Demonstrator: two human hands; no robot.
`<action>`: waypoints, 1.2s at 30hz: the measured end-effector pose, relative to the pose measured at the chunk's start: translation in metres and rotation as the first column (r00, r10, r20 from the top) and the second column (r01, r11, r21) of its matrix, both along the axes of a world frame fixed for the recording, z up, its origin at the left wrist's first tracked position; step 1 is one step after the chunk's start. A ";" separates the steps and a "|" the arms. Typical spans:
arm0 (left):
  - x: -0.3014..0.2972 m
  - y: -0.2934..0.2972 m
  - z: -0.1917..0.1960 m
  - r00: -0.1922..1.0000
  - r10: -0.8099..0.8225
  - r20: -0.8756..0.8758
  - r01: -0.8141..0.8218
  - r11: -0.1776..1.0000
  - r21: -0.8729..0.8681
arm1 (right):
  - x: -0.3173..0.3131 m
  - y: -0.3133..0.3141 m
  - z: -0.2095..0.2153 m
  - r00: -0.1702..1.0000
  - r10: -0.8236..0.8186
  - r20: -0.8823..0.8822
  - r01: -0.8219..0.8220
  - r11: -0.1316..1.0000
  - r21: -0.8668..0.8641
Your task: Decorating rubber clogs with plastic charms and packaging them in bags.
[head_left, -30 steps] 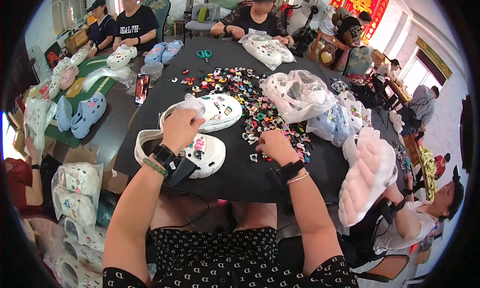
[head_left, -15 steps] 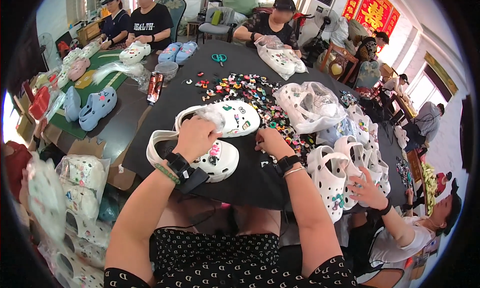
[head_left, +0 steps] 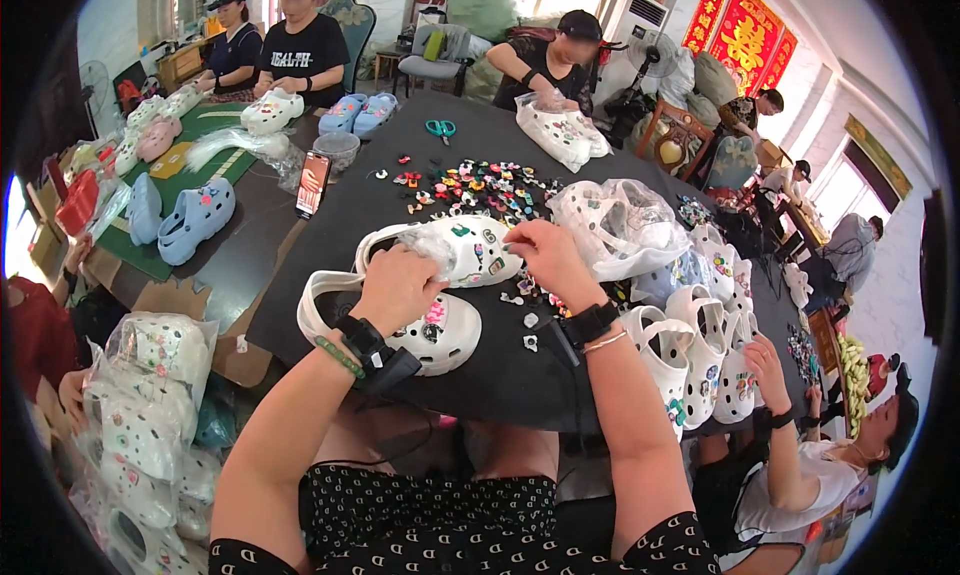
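Two white clogs lie before me on the black table. Colourful charms dot the far clog [head_left: 478,243], whose toe points right. My left hand [head_left: 398,285] is closed on it at the foot opening, where crumpled clear plastic [head_left: 428,243] shows under the fingers. The near clog [head_left: 440,340] rests partly beneath my left wrist and also bears charms. At the toe of the far clog my right hand [head_left: 550,260] has its thumb and fingertips pinched together; what is between them is too small to tell. A pile of loose, many-coloured shoe charms [head_left: 480,187] spreads just beyond.
Bagged white clogs [head_left: 618,225] and a row of white clogs [head_left: 705,350] stand on the right, where a co-worker's hand [head_left: 765,370] reaches in. Teal scissors [head_left: 440,130] lie farther back. A phone [head_left: 313,183] and blue clogs [head_left: 195,223] are left. Bagged clogs [head_left: 150,405] are stacked lower left.
My right hand has risen from the charms near the table's front to the far clog's toe. My left hand stays on the clog. The co-worker's hand at right has shifted along the clog row.
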State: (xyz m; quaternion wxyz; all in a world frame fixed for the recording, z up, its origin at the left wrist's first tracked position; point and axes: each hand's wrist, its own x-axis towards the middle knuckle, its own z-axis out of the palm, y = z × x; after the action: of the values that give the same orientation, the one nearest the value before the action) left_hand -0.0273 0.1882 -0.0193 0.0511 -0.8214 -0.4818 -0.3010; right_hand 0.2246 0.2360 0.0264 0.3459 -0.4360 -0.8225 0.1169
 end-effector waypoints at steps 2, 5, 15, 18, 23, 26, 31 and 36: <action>0.002 0.000 -0.001 1.000 0.004 -0.001 -0.004 1.000 0.013 | -0.010 0.002 0.001 0.999 0.035 0.012 -0.033 0.989 -0.142; 0.003 -0.001 -0.001 1.000 0.011 -0.002 -0.011 1.000 0.016 | -0.015 0.014 -0.009 0.994 -0.018 0.105 0.034 0.987 -0.157; 0.005 -0.001 0.000 1.000 0.003 -0.012 -0.003 1.000 -0.030 | -0.005 0.047 -0.021 0.982 0.054 0.182 -0.036 0.994 -0.100; 0.006 -0.003 0.003 1.000 -0.002 0.002 0.002 0.998 -0.062 | -0.003 0.056 -0.025 0.973 0.051 0.223 -0.064 0.997 0.049; 0.002 -0.004 0.002 1.000 0.002 -0.015 -0.004 0.994 -0.106 | -0.014 0.061 -0.008 0.986 0.086 0.140 -0.005 0.869 -0.495; 0.001 -0.007 0.002 1.000 0.009 -0.002 -0.009 0.997 -0.073 | -0.022 0.063 -0.012 0.968 0.107 0.227 0.004 0.899 -0.438; 0.008 -0.005 0.007 1.000 0.006 -0.015 -0.008 0.995 -0.096 | -0.023 0.056 -0.017 0.938 -0.014 0.346 0.140 0.929 -0.343; 0.004 -0.005 0.005 1.000 0.007 0.006 -0.007 0.999 -0.053 | -0.014 0.047 -0.022 0.974 -0.053 0.218 0.081 0.990 -0.119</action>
State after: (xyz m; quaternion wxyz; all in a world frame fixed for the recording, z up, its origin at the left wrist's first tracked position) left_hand -0.0229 0.1831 -0.0143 0.0289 -0.8197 -0.4927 -0.2907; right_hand 0.2109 0.2825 0.0041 0.2304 -0.4947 -0.8308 0.1094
